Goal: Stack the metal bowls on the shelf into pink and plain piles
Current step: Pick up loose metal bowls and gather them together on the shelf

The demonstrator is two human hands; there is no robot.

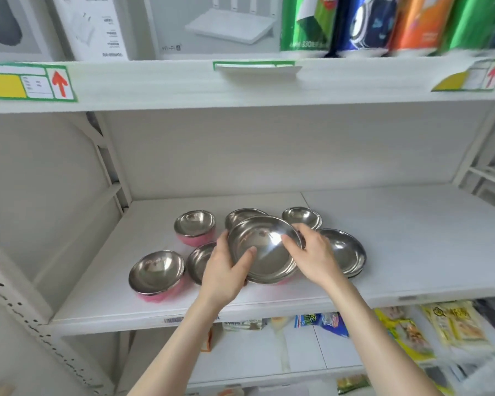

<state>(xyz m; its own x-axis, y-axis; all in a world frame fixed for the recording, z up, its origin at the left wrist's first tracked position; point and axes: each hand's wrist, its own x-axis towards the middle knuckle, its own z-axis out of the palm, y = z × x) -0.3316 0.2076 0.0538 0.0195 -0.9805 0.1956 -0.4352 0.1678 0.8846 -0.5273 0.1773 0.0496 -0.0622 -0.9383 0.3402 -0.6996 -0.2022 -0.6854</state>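
Both hands (269,258) gripping round steel bowl (265,248) (shiny)

Seven metal bowls are in view on the shelf (383,224): two pink bowls (196,227) (157,274), and five where no pink can be made out, one of them held (265,248). Two hands (225,270) (312,251). Three price labels (26,81) above

left hand (226,270): bare, no glove, ring or watch | right hand (312,252): bare, same | both forearms: uncovered to frame edge at 6 o'clock, no sleeve visible | nails short, unpainted
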